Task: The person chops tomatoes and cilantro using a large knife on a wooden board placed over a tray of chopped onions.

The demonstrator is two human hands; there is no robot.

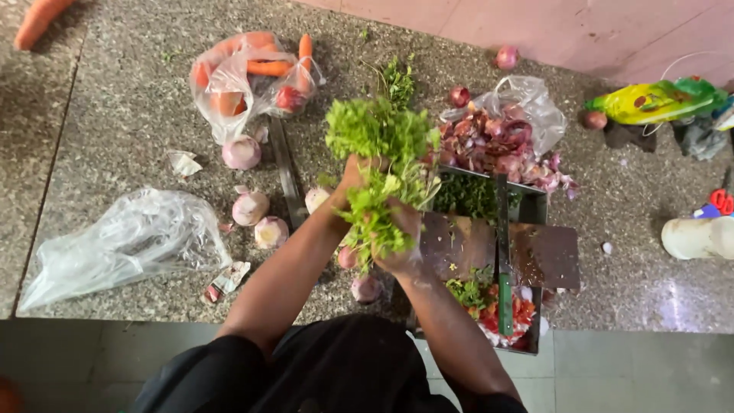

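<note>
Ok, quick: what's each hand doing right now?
Left hand: closed on the bunch of green herbs.
Right hand: closed on the same bunch, lower down.

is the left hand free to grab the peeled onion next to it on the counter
Probably not right now: the left hand is closed around the bunch of green herbs, shared with the right hand. The peeled onion lies close, unobstructed, so only the full grip hinders it.
</note>
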